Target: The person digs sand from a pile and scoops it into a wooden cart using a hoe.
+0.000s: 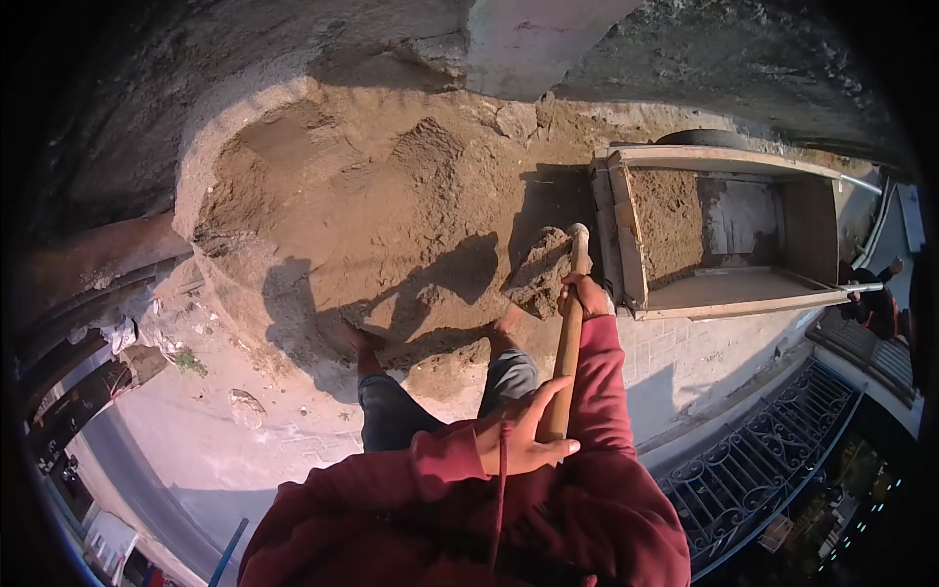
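My right hand [587, 294] is closed around the wooden handle of a hoe [566, 352], close to its head. Further back along the handle, near my body, my left hand [520, 430] holds it loosely between thumb and fingers, which are partly stretched out. A clump of damp sand [541, 274] lies on the hoe's blade and hides most of it. The loaded blade hangs just left of a wooden-sided cart [620, 230]. Inside the cart, sand [667, 225] covers the near-left part of the floor. My bare feet stand at the edge of a large sand pile [342, 205].
A rough wall [724, 68] runs along the far side. The cart has a wheel [701, 138] and metal handles at its right end, where another person [875, 298] is partly visible. Ornate metal railing [753, 450] lies at lower right; paving [675, 357] borders the sand.
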`<state>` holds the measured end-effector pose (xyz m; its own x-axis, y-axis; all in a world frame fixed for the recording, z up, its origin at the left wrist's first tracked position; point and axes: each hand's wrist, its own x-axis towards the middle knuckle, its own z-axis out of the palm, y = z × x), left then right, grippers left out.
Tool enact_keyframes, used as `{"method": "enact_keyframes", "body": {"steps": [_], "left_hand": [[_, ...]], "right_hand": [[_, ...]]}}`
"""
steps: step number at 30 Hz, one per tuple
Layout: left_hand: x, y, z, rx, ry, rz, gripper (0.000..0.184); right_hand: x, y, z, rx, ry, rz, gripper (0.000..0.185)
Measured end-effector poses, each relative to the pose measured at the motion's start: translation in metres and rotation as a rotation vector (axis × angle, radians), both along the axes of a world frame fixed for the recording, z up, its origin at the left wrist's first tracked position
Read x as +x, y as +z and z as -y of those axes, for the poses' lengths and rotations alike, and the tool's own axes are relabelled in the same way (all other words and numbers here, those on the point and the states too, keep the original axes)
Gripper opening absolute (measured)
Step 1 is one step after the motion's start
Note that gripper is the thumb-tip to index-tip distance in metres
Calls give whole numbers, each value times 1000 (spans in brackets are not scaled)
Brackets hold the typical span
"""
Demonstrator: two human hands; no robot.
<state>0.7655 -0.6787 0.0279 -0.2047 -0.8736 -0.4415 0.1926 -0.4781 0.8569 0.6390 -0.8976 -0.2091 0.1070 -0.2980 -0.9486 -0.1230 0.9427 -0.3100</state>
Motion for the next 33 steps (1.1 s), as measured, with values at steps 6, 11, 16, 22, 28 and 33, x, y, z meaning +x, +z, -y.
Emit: {"method": "enact_keyframes", "body": {"steps": [6,11,16,22,28,33], "left_hand": [[3,-38,-21,-372,-366,88,99],[-42,-164,37,-343,-448,583,62],[-49,-155,145,-538,104,538,28],[74,-210,160,-305,60,703,35],[266,-362,-123,388,40,1004,53],[280,-337,-290,891,-33,925,52]], "right_hand": [[-78,130,24,-658,-230,-268,10],[-69,193,61,-1073,-536,-224,14],[-10,284,87,-1435,-552,-219,20],[93,204,100,-1409,-463,90,23],[312,-156,-110,-754,-289,54,25],[383,-237,-429,-320,418,-84,44]]}}
